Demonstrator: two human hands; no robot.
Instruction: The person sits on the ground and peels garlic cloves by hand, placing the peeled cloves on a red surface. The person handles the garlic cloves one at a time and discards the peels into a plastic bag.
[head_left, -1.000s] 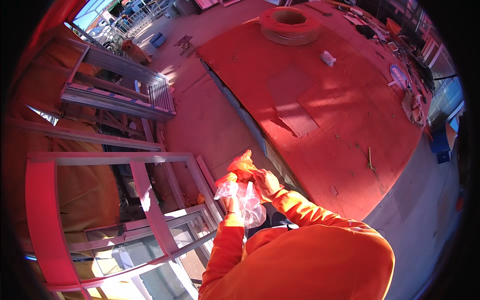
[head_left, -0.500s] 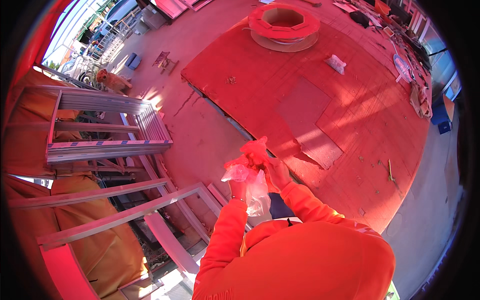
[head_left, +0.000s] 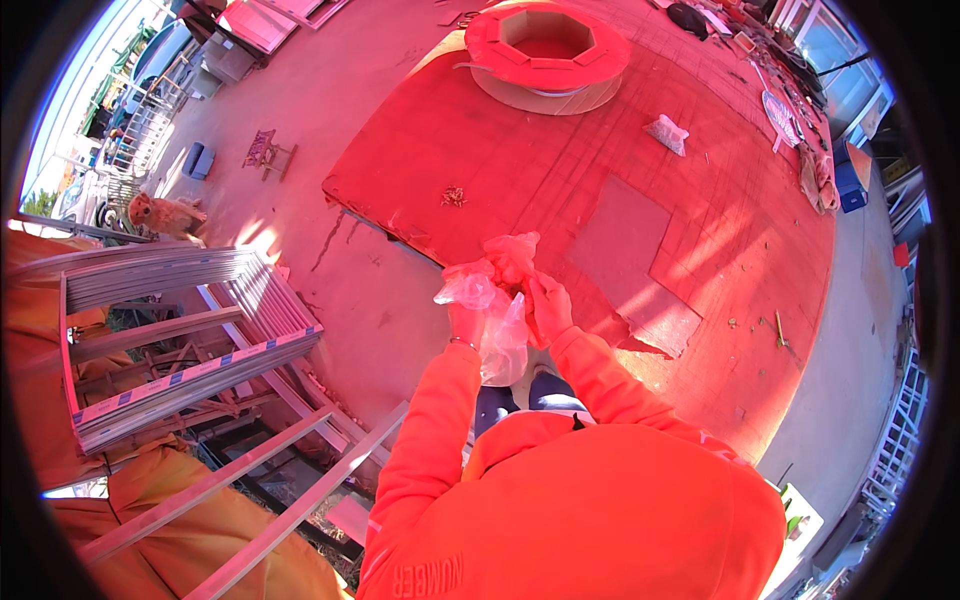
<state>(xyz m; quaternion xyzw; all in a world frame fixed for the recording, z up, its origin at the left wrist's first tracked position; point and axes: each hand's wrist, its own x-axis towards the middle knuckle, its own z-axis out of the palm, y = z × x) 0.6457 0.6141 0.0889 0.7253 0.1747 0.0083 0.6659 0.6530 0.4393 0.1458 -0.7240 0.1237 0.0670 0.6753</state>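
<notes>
Both my hands hold a thin, see-through plastic bag (head_left: 505,352) in front of my body. My left hand (head_left: 466,322) is wrapped in its crumpled upper part, and the clear lower end hangs down between my wrists. My right hand (head_left: 551,306) has its fingers closed at the bag's bunched, red-looking top. Something dark shows in the folds between the hands, too small to make out. Just beyond them is the near edge of a large, low red-covered table (head_left: 480,170).
A large octagonal-rimmed reel (head_left: 548,50) sits at the table's far end, with a small clear bag (head_left: 667,134) to its right. Metal frames (head_left: 200,340) are stacked at left. A dog (head_left: 165,214) stands beyond them, near a small stool (head_left: 268,153).
My view has shifted, so the table and frames sit differently, and my legs now show below the bag. Both hands still grip the bag.
</notes>
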